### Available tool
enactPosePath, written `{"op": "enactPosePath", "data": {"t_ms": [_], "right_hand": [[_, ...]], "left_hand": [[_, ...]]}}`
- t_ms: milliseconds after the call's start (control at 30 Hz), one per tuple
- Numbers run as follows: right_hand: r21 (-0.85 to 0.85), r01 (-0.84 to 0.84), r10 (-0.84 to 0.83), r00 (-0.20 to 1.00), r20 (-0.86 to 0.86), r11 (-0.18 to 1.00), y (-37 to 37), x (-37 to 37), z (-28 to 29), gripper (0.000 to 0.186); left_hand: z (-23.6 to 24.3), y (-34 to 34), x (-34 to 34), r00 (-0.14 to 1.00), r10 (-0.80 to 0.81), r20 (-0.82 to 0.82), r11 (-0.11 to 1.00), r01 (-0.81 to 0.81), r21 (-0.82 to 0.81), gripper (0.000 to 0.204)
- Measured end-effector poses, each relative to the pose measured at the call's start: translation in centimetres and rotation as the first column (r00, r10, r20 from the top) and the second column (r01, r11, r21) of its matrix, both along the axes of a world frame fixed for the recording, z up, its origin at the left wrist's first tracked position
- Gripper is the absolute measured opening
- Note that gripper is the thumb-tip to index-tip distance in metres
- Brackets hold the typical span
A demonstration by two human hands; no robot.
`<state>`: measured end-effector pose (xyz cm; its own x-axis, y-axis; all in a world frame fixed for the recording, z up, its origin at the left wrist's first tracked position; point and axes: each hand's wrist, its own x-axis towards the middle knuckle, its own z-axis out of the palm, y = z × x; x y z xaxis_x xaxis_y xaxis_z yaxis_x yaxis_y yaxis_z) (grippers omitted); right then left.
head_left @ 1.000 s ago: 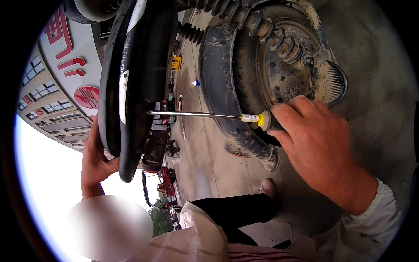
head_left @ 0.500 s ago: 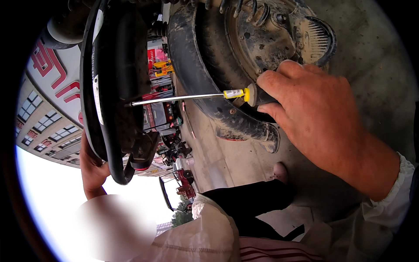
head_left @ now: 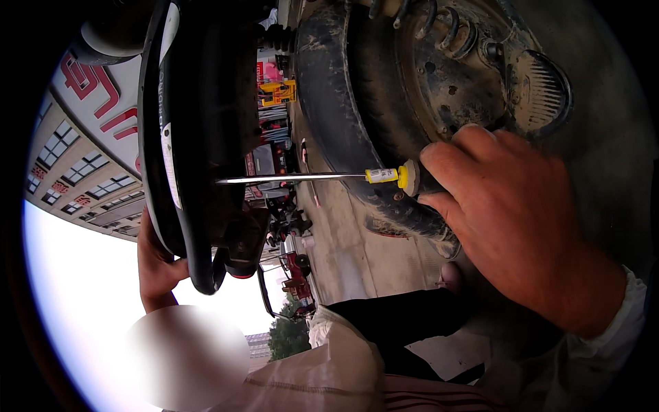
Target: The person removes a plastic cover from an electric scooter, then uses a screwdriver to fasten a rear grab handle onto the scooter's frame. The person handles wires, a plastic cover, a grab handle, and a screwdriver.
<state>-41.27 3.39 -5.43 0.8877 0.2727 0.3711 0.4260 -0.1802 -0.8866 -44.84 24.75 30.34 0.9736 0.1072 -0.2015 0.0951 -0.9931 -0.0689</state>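
Note:
My right hand (head_left: 522, 226) is closed around the dark handle of a screwdriver (head_left: 384, 176) with a yellow collar. Its long steel shaft runs level to the left, and the tip meets the inner side of a black scooter body panel (head_left: 199, 137). My left hand (head_left: 156, 257) grips the lower outer edge of that panel, with the fingers curled behind it and partly hidden. Just above and behind my right hand are a dirty rear tyre (head_left: 336, 117) and its wheel hub (head_left: 460, 82).
A coil spring (head_left: 446, 27) sits above the hub. Past the panel I see a paved street (head_left: 350, 247) with parked vehicles and a building front (head_left: 82, 172). My light sleeve (head_left: 597, 343) and clothing fill the bottom of the picture.
The picture has swung, so the wheel and panel sit more to the right and closer. My right hand still holds the screwdriver against the panel, and my left hand stays on the panel edge.

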Motion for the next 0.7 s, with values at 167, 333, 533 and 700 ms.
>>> {"op": "enactPosePath", "data": {"t_ms": [167,333,533,700], "right_hand": [[-0.045,0.002,-0.002,1.0,-0.017,0.999,-0.4,0.0,0.8,0.031],[-0.063,0.028,-0.029,1.0,-0.007,0.998,0.3,-0.2,1.8,0.028],[-0.095,-0.002,0.002,1.0,-0.007,0.995,0.3,-0.9,2.3,0.027],[-0.04,-0.048,0.045,0.996,-0.079,0.998,-0.4,-1.9,3.4,0.033]], "left_hand": [[-0.1,0.2,0.5,1.0,-0.023,-0.012,0.998,0.023,-0.054,0.103],[-0.1,1.3,0.8,0.99,-0.141,-0.016,0.99,0.141,-0.016,0.108],[-0.9,1.5,1.1,0.946,-0.319,0.056,0.948,0.317,0.036,0.101],[0.1,0.7,1.6,0.918,-0.394,0.041,0.919,0.395,-0.022,0.096]]}}
